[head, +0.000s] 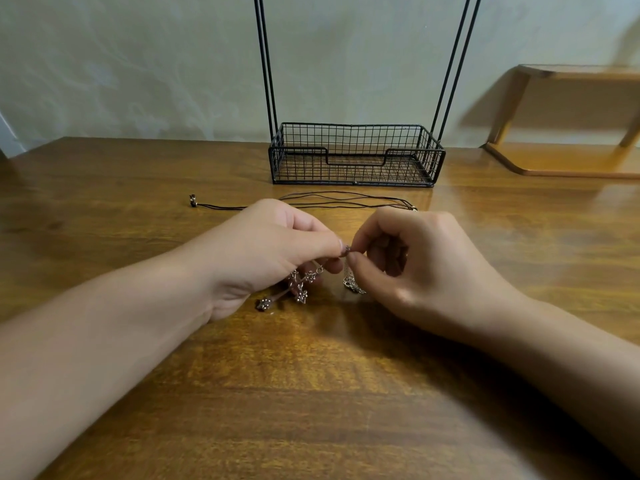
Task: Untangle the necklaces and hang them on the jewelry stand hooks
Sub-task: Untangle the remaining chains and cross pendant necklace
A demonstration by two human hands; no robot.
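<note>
In the middle of the frame, the left hand (273, 251) and the right hand (408, 258) each pinch the same flower chain necklace (301, 285) where their fingertips meet. It hangs down below the left hand's grip, nearer that hand. A dark cord necklace (332, 199) lies flat, left to right, on the desk (311, 393) just behind. The jewelry stand (356, 154) is farther back, its hooks out of view.

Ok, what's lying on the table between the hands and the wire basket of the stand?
In the head view, a dark cord necklace lies stretched across the wooden table, between the hands and the wire basket. It touches neither.
</note>
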